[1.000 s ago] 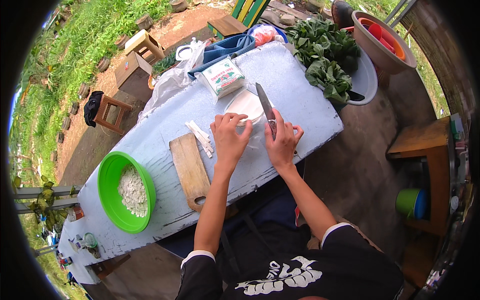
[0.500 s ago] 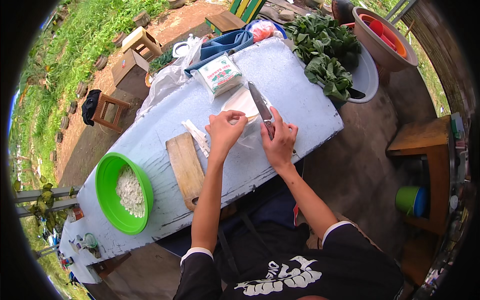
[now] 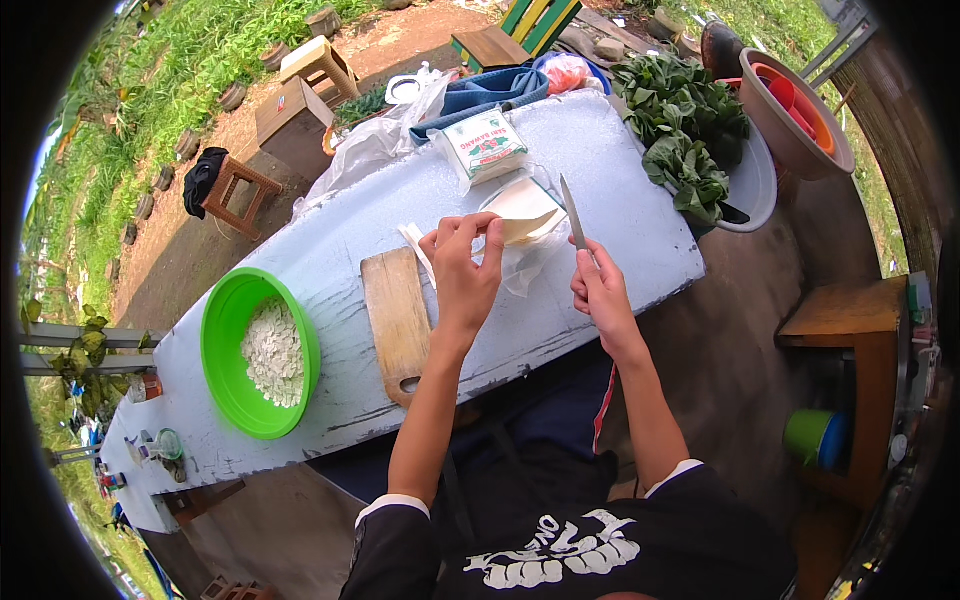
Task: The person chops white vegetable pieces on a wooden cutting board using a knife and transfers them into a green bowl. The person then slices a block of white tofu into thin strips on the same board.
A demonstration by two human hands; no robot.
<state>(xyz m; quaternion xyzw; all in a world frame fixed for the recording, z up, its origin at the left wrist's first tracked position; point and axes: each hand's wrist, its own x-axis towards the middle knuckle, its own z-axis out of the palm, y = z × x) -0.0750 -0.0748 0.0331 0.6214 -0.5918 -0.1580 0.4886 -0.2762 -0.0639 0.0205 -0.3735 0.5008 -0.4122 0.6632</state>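
Observation:
My left hand (image 3: 466, 268) pinches the edge of a thin, pale dough sheet (image 3: 528, 228), lifted and curling above a stack of similar sheets (image 3: 512, 197) in clear plastic. To the right of the stack, my right hand (image 3: 605, 298) is closed around the handle of a knife (image 3: 573, 212), its blade pointing up and away from me. Behind the stack sits a sealed square packet (image 3: 484, 148) of white sheets. Pale cut strips (image 3: 412, 238) lie left of my left hand, partly hidden by it. A wooden cutting board (image 3: 394, 300) rests nearer to me.
A green basin (image 3: 312, 345) of small whitish pieces (image 3: 272, 355) stands on the pale blue table (image 3: 620, 225), at left. Leafy greens (image 3: 685, 120) fill a grey basin (image 3: 752, 190) at the far right corner. A blue cloth (image 3: 490, 97) and plastic bag (image 3: 375, 150) lie along the far edge.
My left hand has raised the dough sheet's edge off the stack. The knife and right hand have moved right, away from the sheets, and the blade has turned edge-on. The whole view has shifted slightly.

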